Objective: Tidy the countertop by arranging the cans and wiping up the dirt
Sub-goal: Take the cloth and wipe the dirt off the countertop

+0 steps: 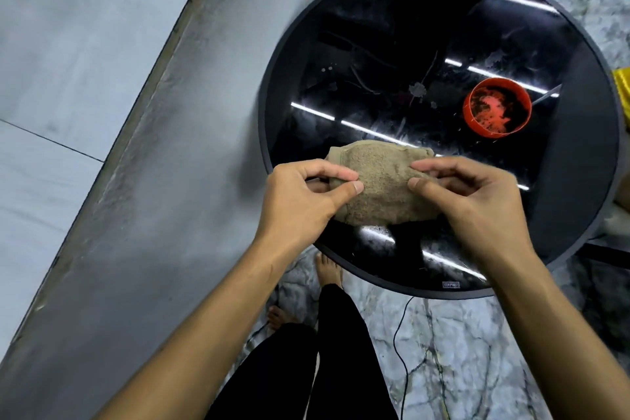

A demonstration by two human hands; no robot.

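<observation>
Left hand (300,196) and right hand (477,201) pinch the cloth (381,189), apparently lifted.

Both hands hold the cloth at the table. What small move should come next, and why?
Probably press the cloth flat on the table and push it forward to the smudges. The left hand and right hand pinch its two ends, and the grey spots beyond it, left of the red can, look unwiped.

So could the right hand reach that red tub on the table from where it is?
Probably yes. The red tub stands beyond the right hand with nothing between them. But that hand is pinching the brown cloth, so it would have to let go first.
</observation>
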